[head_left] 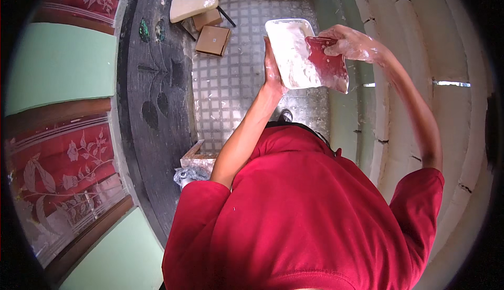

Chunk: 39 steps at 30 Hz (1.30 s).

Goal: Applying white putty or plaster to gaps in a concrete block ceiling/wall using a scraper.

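My left hand (272, 69) holds a white rectangular tray (287, 20) by its left side, fingers partly hidden behind it. White paste (294, 51) coats the inside of the tray. In my right hand (353, 44) is a red flat scraper (331, 65), pinched near its upper edge between thumb and fingers. The scraper lies over the right side of the tray, and its face is smeared with white. White smears also mark my right hand and wrist.
A chair with a cream seat (194, 0) stands at the far left, beside a cardboard box (213, 40) on the tiled floor (231, 80). A dark carved panel (157, 80) runs along the left. A cracked wall (415, 53) is close on the right. A plastic bag (190, 175) lies near my left elbow.
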Available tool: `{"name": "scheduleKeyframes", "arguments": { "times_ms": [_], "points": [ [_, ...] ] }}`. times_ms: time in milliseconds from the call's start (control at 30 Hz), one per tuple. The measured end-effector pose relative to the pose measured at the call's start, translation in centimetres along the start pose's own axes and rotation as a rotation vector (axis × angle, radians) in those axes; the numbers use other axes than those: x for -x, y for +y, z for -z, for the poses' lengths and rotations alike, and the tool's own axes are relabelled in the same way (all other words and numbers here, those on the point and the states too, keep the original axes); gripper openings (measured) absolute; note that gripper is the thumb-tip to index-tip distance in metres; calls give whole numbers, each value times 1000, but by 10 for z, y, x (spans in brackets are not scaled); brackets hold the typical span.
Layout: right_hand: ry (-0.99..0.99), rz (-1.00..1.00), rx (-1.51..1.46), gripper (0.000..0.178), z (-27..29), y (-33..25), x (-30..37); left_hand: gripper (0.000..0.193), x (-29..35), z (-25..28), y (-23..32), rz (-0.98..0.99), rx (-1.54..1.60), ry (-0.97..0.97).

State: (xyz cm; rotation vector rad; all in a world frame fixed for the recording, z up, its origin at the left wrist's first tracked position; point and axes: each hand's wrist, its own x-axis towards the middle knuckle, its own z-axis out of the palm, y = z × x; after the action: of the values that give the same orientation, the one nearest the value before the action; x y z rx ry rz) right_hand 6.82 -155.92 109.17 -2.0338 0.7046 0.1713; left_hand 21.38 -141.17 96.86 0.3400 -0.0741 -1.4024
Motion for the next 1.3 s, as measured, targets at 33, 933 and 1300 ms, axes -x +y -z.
{"name": "scheduleKeyframes", "arguments": {
  "times_ms": [33, 933, 1300],
  "points": [
    [42, -82, -191, 55, 1, 7, 2, 82, -5, -3, -4, 0, -8, -19],
    [515, 300, 529, 44, 74, 23, 112, 51, -53, -65, -144, 54, 128, -104],
    [585, 533, 606, 38, 83, 39, 142, 68, -69, -107, -174, 91, 218, -133]
  ]
}}
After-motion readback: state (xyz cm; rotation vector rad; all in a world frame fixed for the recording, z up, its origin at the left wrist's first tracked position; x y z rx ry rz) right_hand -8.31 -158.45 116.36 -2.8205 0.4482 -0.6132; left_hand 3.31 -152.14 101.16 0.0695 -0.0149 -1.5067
